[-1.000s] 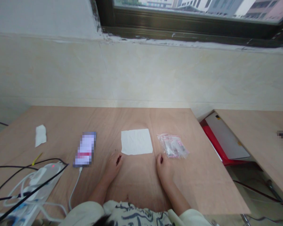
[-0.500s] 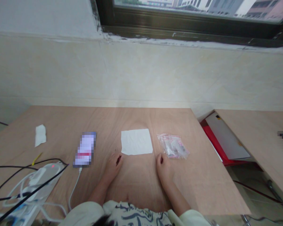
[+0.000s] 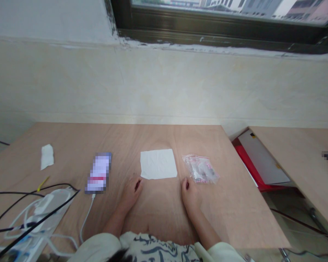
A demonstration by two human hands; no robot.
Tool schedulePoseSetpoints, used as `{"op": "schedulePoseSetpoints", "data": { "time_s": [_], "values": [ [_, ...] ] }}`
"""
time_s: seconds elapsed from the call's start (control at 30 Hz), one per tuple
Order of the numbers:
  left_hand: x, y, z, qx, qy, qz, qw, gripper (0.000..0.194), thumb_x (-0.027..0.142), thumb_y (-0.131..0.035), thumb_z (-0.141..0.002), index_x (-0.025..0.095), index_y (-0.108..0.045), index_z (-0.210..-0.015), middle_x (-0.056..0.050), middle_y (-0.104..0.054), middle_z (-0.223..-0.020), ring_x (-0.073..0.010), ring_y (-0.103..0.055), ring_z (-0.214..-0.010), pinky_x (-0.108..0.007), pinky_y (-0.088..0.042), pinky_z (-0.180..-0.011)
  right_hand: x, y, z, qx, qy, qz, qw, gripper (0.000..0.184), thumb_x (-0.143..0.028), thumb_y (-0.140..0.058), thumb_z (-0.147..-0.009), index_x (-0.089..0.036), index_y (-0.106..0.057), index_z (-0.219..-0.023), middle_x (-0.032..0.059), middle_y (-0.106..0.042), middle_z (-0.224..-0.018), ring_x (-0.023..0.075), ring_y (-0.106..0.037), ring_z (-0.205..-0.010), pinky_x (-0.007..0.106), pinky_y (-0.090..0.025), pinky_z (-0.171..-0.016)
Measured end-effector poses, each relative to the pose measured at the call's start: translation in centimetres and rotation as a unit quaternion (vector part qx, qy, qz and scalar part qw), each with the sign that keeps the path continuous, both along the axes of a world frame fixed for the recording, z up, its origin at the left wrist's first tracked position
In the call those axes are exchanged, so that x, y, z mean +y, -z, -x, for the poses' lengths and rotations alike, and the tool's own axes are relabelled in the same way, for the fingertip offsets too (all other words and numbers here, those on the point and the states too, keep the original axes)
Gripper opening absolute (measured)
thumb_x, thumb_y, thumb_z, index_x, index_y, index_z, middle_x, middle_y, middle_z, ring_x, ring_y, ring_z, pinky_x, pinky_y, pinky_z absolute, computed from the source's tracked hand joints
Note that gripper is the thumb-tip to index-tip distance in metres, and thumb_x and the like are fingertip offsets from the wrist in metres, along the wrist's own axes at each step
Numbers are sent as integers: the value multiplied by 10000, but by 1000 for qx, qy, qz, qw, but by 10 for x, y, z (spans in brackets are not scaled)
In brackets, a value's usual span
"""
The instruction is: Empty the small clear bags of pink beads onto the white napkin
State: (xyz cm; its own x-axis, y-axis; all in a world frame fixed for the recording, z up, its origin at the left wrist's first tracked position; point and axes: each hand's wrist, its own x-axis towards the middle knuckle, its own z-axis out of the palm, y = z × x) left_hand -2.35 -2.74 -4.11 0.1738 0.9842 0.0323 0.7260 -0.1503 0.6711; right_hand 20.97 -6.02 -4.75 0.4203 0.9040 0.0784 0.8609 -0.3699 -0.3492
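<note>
Cream wall (image 3: 164,83) rose behind the plywood tabletop (image 3: 158,214). The left grip (image 3: 131,194) rested just below a white paper sheet (image 3: 158,164), and the right grip (image 3: 189,194) just below a clear plastic bag (image 3: 200,169). Neither touched them, and how far open they were could not be told.
</note>
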Motion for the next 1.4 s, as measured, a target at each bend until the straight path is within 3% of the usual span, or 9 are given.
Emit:
{"op": "schedulePoseSetpoints", "data": {
  "time_s": [1.4],
  "values": [
    [0,-1,0,0,5,3,1000,207,261,-359,-795,180,-530,-715,-19,-563,-697,-165,-480,-678,-270,-374,-619,0,-3,1,10,3,6,1000,342,-318,-284,-821,-159,-526,-639,25,-552,-577,109,-466,-506,220,-236,-476]
  ]
}}
